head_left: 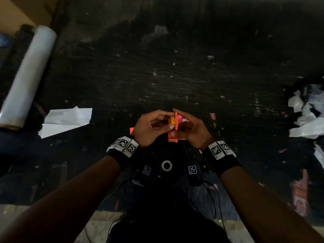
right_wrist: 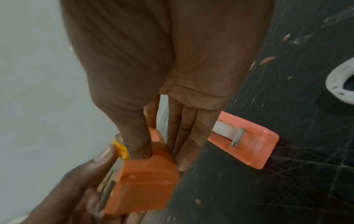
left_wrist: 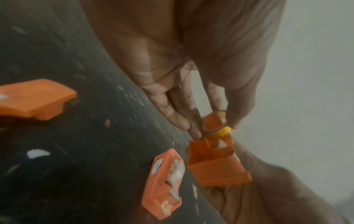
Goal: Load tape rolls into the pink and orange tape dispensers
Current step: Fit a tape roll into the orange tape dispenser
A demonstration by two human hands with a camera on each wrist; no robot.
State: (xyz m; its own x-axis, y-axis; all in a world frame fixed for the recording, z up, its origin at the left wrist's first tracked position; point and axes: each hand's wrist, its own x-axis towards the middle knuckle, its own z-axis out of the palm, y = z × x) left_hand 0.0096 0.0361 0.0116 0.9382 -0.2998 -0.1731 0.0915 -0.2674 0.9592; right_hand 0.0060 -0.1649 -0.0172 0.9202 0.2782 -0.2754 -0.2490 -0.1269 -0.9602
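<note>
Over the middle of the black table, my two hands hold the orange dispenser (head_left: 172, 132) upright. My left hand (head_left: 164, 122) pinches a small yellow tape roll (left_wrist: 217, 126) at the dispenser's open top (left_wrist: 214, 163). My right hand (head_left: 182, 128) grips the body, thumb on one side (right_wrist: 145, 178) and straight fingers behind. The yellow roll (right_wrist: 121, 149) shows beside that thumb. The pink dispenser (right_wrist: 247, 145) lies flat on the table by my right fingers, with white tape under its metal cutter. It also lies low in the left wrist view (left_wrist: 163, 183). An orange lid (left_wrist: 34, 98) lies apart.
A large roll of clear film (head_left: 26, 76) and a folded white sheet (head_left: 66, 120) lie at the left. Crumpled white plastic (head_left: 305, 118) is heaped at the right edge. A white ring (head_left: 166, 166) and black cables sit near the table's front edge.
</note>
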